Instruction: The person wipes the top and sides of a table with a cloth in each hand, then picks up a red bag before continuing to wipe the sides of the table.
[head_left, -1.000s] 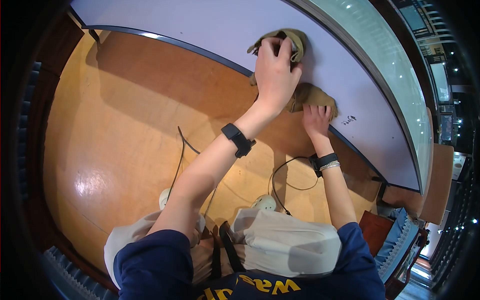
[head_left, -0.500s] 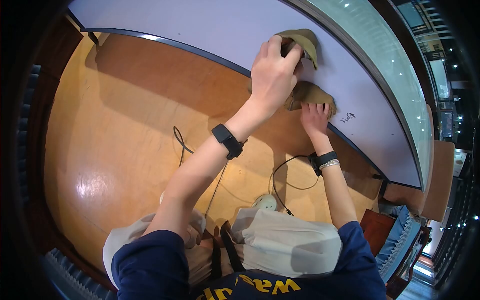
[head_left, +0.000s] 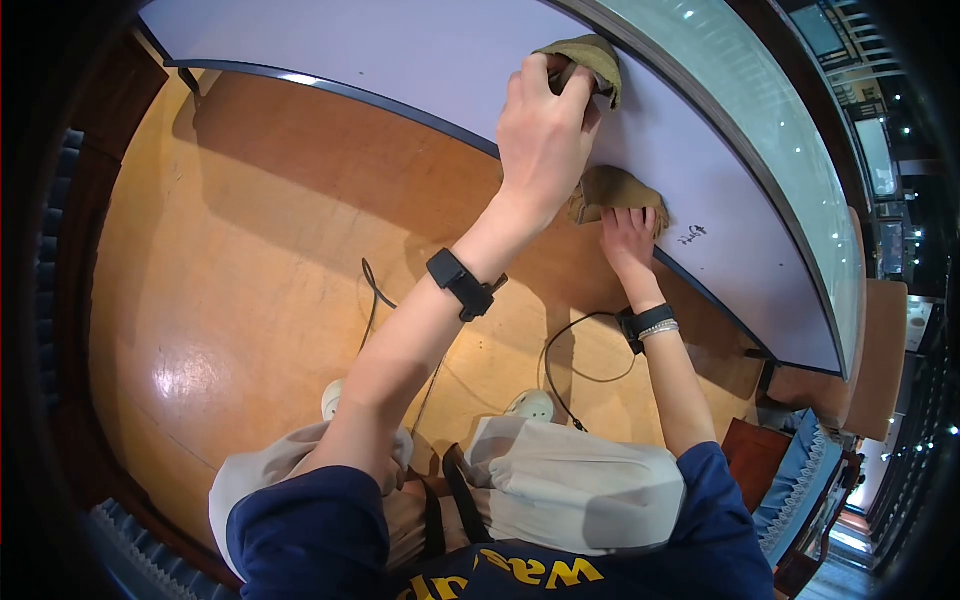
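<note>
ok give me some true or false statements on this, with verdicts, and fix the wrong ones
1. The left hand grips an olive cloth. True.
2. The right hand touches nothing. False: its fingers are on a brownish cloth at the near edge of the table.
3. Each wrist wears a dark band. True.
4. The black writing is nearer the left hand. False: it is nearer the right hand.
5. The shirt is dark blue. True.

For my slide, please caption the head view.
Left hand grips one olive-brown piece; right hand touches another on the table.
</note>
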